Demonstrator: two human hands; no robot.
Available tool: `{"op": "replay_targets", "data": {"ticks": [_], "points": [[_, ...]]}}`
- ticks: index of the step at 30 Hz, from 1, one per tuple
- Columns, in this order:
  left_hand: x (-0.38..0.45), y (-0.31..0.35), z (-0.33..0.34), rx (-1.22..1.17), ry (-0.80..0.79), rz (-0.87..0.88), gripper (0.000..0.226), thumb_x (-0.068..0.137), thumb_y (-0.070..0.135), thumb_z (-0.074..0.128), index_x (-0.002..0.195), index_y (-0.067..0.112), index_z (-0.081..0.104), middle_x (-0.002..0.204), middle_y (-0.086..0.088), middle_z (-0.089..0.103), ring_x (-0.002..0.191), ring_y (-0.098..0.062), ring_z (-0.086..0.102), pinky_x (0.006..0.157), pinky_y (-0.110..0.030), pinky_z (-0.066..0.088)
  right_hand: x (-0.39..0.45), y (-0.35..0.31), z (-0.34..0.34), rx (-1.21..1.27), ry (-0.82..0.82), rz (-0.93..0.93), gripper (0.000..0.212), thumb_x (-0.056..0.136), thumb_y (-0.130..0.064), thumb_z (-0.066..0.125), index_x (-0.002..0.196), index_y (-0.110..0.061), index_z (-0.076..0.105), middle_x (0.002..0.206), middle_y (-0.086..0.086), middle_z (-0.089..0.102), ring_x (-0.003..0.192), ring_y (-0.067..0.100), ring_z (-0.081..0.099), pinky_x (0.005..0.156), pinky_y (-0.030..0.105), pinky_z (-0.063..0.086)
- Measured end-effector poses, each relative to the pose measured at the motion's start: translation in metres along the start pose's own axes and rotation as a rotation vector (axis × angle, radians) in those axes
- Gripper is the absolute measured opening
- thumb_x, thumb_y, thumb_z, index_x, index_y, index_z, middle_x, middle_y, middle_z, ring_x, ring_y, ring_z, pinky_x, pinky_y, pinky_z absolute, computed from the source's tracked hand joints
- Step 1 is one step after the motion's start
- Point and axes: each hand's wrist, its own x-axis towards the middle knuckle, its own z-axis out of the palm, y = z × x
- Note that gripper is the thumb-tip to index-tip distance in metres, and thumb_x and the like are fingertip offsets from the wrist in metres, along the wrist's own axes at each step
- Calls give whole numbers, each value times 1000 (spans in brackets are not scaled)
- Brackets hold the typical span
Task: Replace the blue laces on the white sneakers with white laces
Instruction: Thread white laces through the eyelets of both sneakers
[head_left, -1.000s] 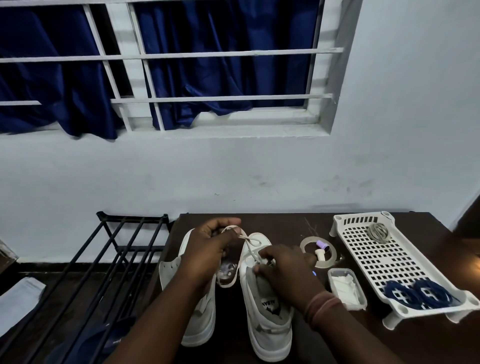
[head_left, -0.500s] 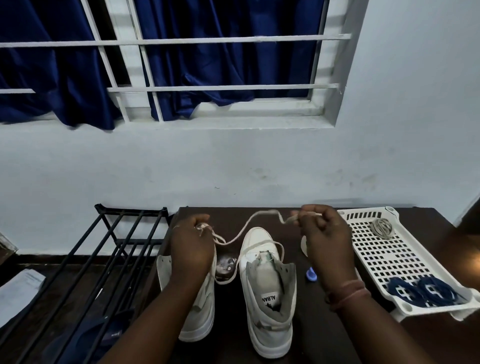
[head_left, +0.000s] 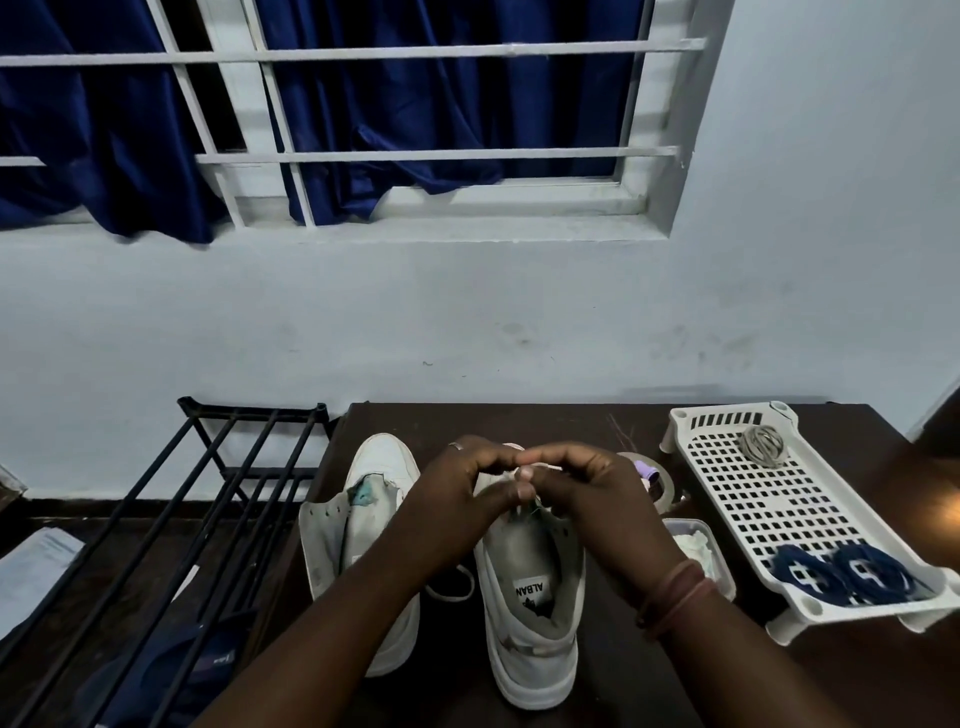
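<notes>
Two white sneakers stand side by side on the dark table (head_left: 613, 686), heels toward me. The left sneaker (head_left: 363, 525) has no lace in its eyelets. Over the front of the right sneaker (head_left: 530, 613) my left hand (head_left: 462, 499) and my right hand (head_left: 592, 499) meet, fingertips together, pinching the white lace (head_left: 524, 470) between them. A loop of that lace (head_left: 452, 590) lies on the table between the shoes. Two coiled blue laces (head_left: 847, 574) lie in the white perforated tray (head_left: 769, 499) at the right.
A roll of tape (head_left: 662, 480) with a small purple piece and a small clear box (head_left: 698, 551) sit between the right sneaker and the tray. A grey coil (head_left: 762, 444) lies at the tray's far end. A black metal rack (head_left: 208, 499) stands left of the table.
Half a second ago my hands were apart, stretching the white lace between them above the shoes. Now they have come together over the right sneaker, and the lace is bunched at my fingertips.
</notes>
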Motion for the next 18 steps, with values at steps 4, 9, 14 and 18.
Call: {"op": "replay_targets", "data": {"ticks": [4,9,14,18], "points": [[1,-3,3,-12,75,-28,10,91,18,70,82,18,72,77,4,72,75,-7,66,74,-32,52,6,3,-2,-108,24,-22,16,88,-9,72,102,-16,74,75,-6,68,61,1,57,61,15,45],[4,-9,1,-379,243,-288,16,108,13,43,98,10,55,78,-5,67,70,-22,69,76,-44,55,5,24,-8,-518,-8,71,24,82,-26,77,104,-26,68,90,-4,64,75,5,58,76,24,47],[7,-15,-16,116,648,-191,9,103,18,50,98,16,58,81,1,61,75,-18,59,69,-33,43,2,33,-10,-882,-147,217,17,86,-16,64,102,-18,70,104,2,69,99,21,65,87,31,50],[3,-16,-28,293,692,-25,13,99,28,50,99,21,61,86,5,64,80,-16,61,70,-34,46,-3,28,-13,-942,-177,170,24,90,-8,52,107,-18,66,104,2,69,100,20,64,84,27,46]]}}
